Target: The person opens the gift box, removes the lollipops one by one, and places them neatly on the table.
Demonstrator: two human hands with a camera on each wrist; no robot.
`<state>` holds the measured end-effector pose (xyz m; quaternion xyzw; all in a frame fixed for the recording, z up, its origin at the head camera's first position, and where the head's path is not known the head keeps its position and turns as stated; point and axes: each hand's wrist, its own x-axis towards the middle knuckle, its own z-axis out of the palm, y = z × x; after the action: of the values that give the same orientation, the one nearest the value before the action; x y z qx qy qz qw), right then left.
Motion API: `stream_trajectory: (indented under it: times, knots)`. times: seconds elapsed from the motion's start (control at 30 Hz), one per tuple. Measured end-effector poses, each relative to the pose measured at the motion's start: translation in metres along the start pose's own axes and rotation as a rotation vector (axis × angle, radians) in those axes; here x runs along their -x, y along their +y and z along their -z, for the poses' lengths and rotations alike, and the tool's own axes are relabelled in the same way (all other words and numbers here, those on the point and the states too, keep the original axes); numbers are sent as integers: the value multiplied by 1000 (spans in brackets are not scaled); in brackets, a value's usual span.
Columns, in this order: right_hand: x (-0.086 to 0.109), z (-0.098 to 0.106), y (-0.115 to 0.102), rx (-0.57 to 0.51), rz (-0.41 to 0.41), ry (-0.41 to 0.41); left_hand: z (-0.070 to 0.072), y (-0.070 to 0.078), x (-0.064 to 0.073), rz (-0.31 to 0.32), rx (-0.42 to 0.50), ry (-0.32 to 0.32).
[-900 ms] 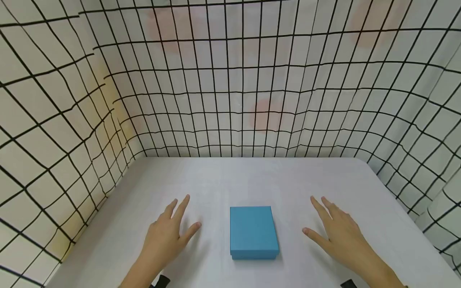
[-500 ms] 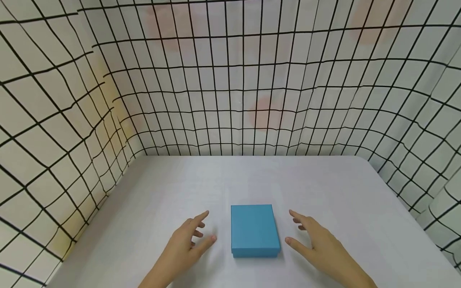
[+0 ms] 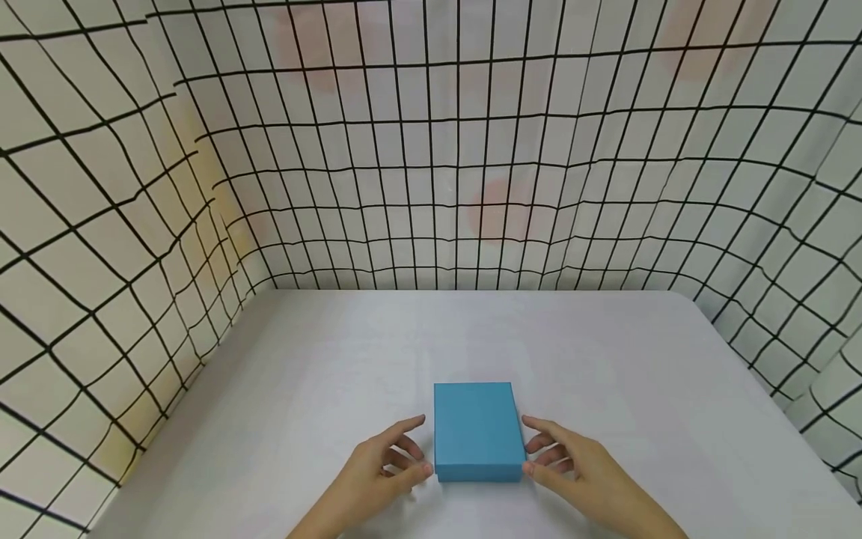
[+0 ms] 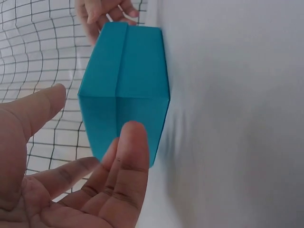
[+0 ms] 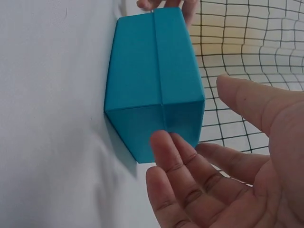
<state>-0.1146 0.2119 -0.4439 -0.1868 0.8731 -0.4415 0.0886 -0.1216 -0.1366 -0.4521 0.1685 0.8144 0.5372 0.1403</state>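
Note:
A blue lidded box (image 3: 478, 427) lies flat on the white table in the head view, its lid seam visible in both wrist views. My left hand (image 3: 377, 471) is beside its left side, thumb and fingers spread and loosely bent. In the left wrist view, the fingers (image 4: 132, 156) overlap the near side of the box (image 4: 142, 61). On the opposite side, my right hand (image 3: 579, 468) has its fingertips right at the box's right edge. Its relaxed fingers (image 5: 171, 166) overlap the box side in the right wrist view. Neither hand grips the box.
The white tabletop (image 3: 377, 337) stretches behind and to both sides of the box. Black netting (image 3: 431, 165) hangs in front of pale walls at the back, left and right.
Both hands have moved inward from either side to the box, their spread fingers bending a little more. The box has stayed in place on the table.

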Motion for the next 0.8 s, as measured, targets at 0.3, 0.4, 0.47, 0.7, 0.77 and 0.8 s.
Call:
stream_trajectory:
  times: [0.3,0.4,0.47,0.7,0.77,0.8]
  knots:
    - [2,-6,4,-66,4,-14,-9,-6,-1,-1,123,-61]
    - [3,-6,4,-85,-14,-4,-12,-8,-2,6,147,-58]
    - [3,-6,5,-98,-23,1,-13,-9,-3,17,165,-50]
    - [1,-7,8,-122,-42,-8,-15,-7,-6,29,197,-28]
    - [0,-7,8,-124,-34,-9,-15,-6,-6,21,192,-19]
    - [-1,-7,7,-123,-27,-9,-15,-6,-6,17,185,-14]
